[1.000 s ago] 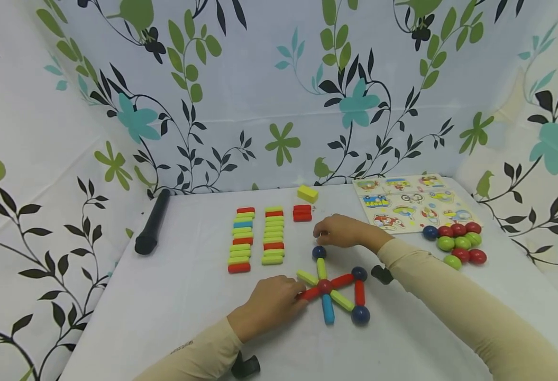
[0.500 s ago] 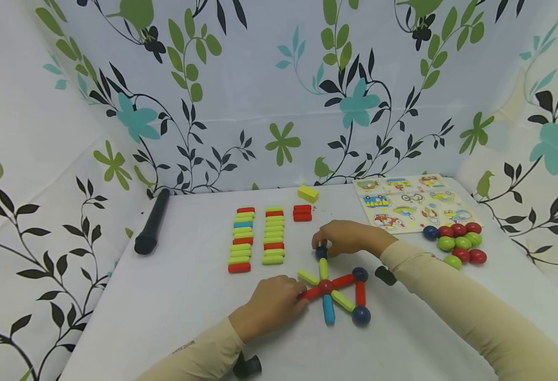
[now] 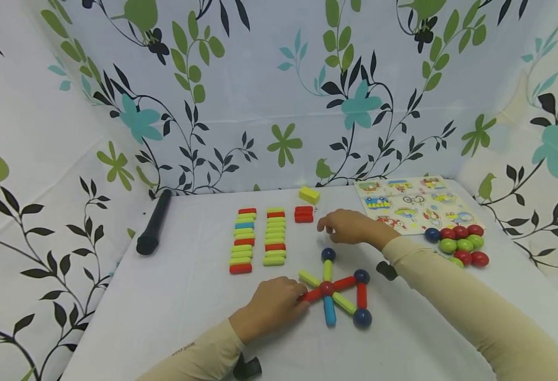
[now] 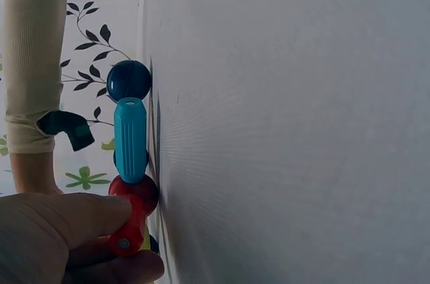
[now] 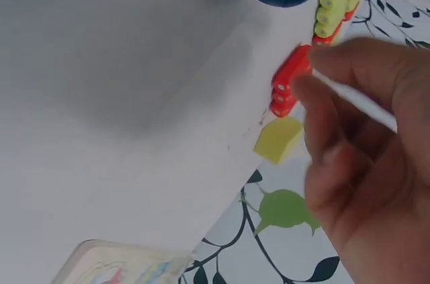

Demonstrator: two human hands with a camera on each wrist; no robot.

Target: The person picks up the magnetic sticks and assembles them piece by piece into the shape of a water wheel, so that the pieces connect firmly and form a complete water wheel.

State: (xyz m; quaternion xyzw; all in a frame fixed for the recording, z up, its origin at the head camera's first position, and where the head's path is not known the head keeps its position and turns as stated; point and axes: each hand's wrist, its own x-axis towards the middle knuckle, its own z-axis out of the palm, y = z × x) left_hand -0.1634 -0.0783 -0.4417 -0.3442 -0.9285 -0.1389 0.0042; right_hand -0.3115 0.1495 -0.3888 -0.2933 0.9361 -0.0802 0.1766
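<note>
A star of toy building sticks lies on the table around a red ball (image 3: 327, 288). My left hand (image 3: 275, 308) pinches the outer end of its left red stick (image 4: 135, 223) between thumb and fingers. A blue stick (image 3: 329, 311) points toward me from the centre. A dark blue ball (image 3: 328, 255) sits at the far end of a light green stick (image 3: 327, 271). On the right, a red stick (image 3: 362, 295) links two more dark blue balls. My right hand (image 3: 352, 227) hovers just beyond the far ball, fingers loosely bent, holding nothing.
Two columns of mostly green and red sticks (image 3: 274, 235) lie left of centre. Red sticks (image 3: 303, 214) and a yellow block (image 3: 309, 195) sit behind. At right are a picture board (image 3: 414, 206) and several loose balls (image 3: 464, 245). A black microphone (image 3: 154, 225) lies far left.
My right hand touched the far dark blue ball half a second ago; now it has let go and moved away from it. My left hand keeps its hold on the red stick.
</note>
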